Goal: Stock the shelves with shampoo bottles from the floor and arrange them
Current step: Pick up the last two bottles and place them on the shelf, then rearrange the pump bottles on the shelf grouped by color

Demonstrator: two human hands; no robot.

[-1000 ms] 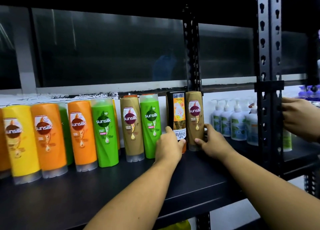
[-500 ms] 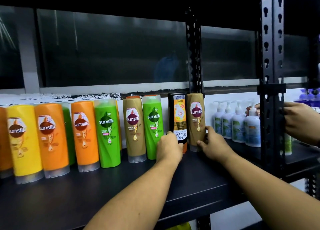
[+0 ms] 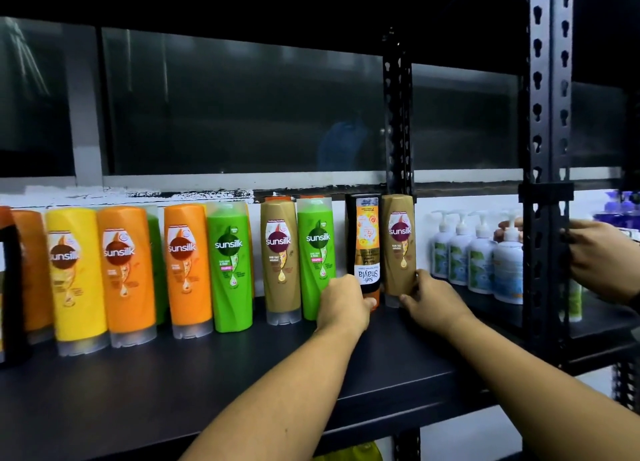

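Over the last second both hands have stayed at the foot of the same two bottles, while the view has swung slightly left and brought a dark bottle (image 3: 10,287) into the left edge.

The left hand (image 3: 341,304) has its grip at the low end of a black plastic shampoo bottle (image 3: 367,245). The thumb lies on its orange cap and the fingers curl out of sight behind the knuckles. The right hand (image 3: 429,297) pinches the base of a tan plastic shampoo bottle (image 3: 398,249), thumb up its right side and forefinger across the clear cap. Both forearms reach up and forward over the shelf edge.

Both bottles stand upright on their caps at the back of the black metal shelf (image 3: 242,374), long axes vertical, labels facing out. The black one's white label band reads upside down. They stand close side by side, the tan one in front of a perforated black post (image 3: 396,114).

To the left is a green plastic bottle (image 3: 317,256), then a row of tan, green, orange and yellow ones. To the right stand white pump bottles (image 3: 481,252), where another person's hand (image 3: 602,256) holds one.
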